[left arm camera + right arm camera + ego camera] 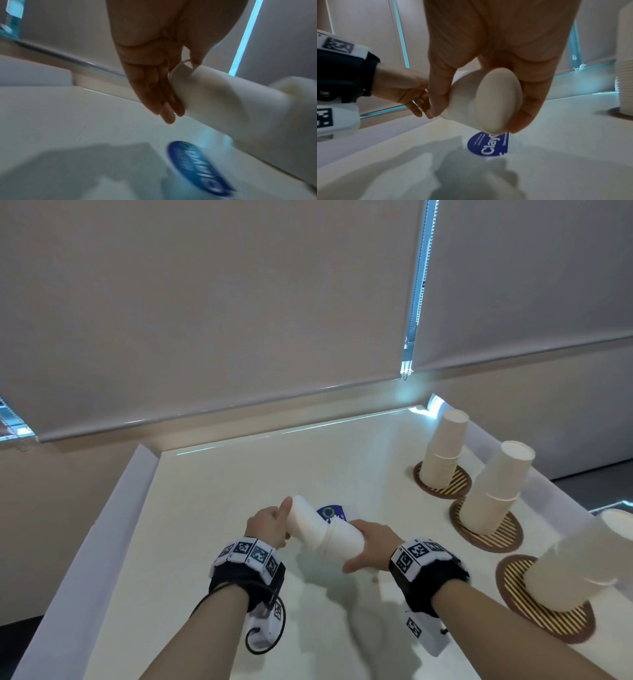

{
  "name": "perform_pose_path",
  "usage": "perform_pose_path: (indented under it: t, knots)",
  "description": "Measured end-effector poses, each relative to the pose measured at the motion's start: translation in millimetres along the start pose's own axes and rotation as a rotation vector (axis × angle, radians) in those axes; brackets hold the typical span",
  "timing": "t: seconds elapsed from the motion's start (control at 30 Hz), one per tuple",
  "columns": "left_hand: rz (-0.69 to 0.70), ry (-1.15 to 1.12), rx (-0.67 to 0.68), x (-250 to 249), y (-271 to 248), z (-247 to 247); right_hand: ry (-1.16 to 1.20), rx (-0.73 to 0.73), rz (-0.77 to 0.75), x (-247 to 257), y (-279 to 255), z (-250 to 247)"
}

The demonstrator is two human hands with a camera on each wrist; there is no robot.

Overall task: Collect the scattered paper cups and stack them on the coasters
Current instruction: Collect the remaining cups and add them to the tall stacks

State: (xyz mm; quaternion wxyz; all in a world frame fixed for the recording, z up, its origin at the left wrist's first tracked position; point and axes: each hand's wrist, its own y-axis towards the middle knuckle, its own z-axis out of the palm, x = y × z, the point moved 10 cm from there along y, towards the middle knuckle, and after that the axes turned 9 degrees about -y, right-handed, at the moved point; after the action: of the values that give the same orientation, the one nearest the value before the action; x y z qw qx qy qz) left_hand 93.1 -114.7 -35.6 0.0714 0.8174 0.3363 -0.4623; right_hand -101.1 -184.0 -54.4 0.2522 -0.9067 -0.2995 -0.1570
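Two nested white paper cups [322, 534] lie sideways in the air over the middle of the white table [212, 508]. My left hand [286, 522] pinches the left end, thumb on top and fingers [164, 102] underneath. My right hand [358, 546] grips the right end, and that cup's base [498, 100] faces the wrist. Three coasters line the right side, each bearing a stack of upside-down cups: the far stack [442, 453] on the far coaster [455, 487], the middle stack [493, 487] on the middle coaster [507, 534], and the near stack [575, 563] on the near coaster [561, 625].
A blue round sticker [330, 513] lies flat on the table under the held cups. Raised white rims [144, 470] border the table on the left and right. Closed roller blinds [205, 320] hang behind the far edge.
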Motion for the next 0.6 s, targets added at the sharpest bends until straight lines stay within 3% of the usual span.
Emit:
perform_pose_path:
  t: [0.1, 0.23, 0.37, 0.43, 0.6]
  knots:
    - [-0.039, -0.068, 0.117, -27, -17, 35, 0.069, -0.129, -0.011, 0, -14, -31]
    - [-0.065, -0.153, 0.245, -61, -33, 80, 0.403, -0.428, 0.061, -23, -45, -84]
    - [-0.115, -0.497, 0.245, -94, -43, 108, 0.690, -0.755, 0.060, -53, -79, -129]
    - [-0.099, -0.631, 0.271, -121, -50, 125, 0.771, -0.787, 0.018, -60, -86, -138]
    - [-0.046, -0.566, 0.400, -177, -67, 174, 0.847, -0.866, 0.044, -92, -99, -150]
